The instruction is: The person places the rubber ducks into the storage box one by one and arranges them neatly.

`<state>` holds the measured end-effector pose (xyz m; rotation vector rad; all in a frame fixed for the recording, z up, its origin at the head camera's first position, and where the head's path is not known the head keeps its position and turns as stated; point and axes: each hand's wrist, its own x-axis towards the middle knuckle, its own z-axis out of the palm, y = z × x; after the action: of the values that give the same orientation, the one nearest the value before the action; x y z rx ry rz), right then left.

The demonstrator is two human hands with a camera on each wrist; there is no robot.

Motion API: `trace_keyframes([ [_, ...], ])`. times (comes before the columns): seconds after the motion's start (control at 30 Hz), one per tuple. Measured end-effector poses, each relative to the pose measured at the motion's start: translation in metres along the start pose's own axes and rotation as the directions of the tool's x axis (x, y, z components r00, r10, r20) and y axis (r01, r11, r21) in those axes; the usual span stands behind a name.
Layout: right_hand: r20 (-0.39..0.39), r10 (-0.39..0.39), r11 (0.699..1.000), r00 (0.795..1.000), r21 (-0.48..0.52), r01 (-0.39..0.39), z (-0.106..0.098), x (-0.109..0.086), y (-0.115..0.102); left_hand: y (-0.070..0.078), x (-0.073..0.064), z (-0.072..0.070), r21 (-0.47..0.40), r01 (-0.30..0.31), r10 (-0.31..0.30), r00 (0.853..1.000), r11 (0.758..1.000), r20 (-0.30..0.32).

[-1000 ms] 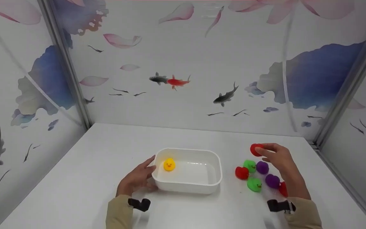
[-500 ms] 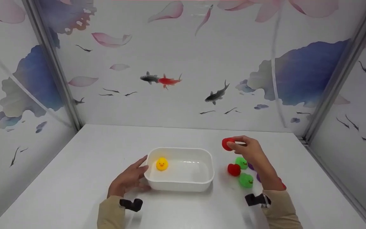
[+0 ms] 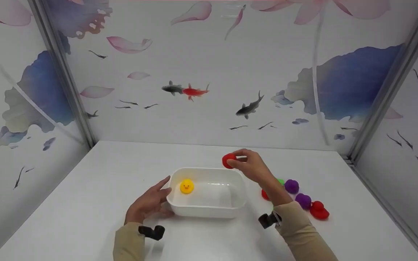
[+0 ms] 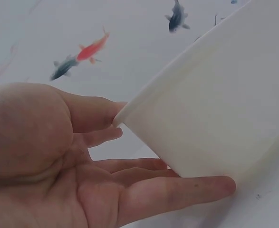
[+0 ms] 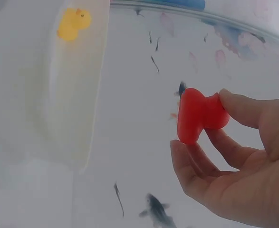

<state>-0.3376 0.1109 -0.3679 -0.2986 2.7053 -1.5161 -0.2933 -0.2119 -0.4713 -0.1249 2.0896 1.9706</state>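
My left hand (image 3: pixel 147 203) is at the left end of a white plastic tub (image 3: pixel 209 212). In the left wrist view its thumb touches the tub's rim, and the other fingers lie fairly straight along the outer wall and lower edge. A yellow rubber duck (image 3: pixel 187 186) sits inside the tub, toward the left. My right hand (image 3: pixel 250 166) pinches a red rubber duck (image 5: pixel 191 116) between thumb and fingers, above and just behind the tub's back right rim. The right wrist view shows this duck raised, apart from the tub wall.
Right of the tub lie purple ducks (image 3: pixel 303 201), a red duck (image 3: pixel 319 210) and others in red and green, partly hidden by my right forearm. The white table (image 3: pixel 129 163) is enclosed by panels (image 3: pixel 201 123) printed with fish and petals.
My right hand has carried the red rubber duck leftward from above the loose ducks to the tub's back right rim. My left hand stays at the tub's left end.
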Motion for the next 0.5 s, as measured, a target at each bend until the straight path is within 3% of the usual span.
trace_keyframes([
  [0.17,0.030,-0.025,1.000,0.999,-0.007,0.025,0.020,0.007,-0.017,0.000,-0.001,0.000,0.003,0.001,-0.001,1.000,1.000,0.004],
  [0.5,0.129,0.016,0.987,0.992,0.156,-0.036,0.051,0.020,-0.025,-0.001,0.001,0.000,0.019,0.013,-0.013,1.000,1.000,0.012],
])
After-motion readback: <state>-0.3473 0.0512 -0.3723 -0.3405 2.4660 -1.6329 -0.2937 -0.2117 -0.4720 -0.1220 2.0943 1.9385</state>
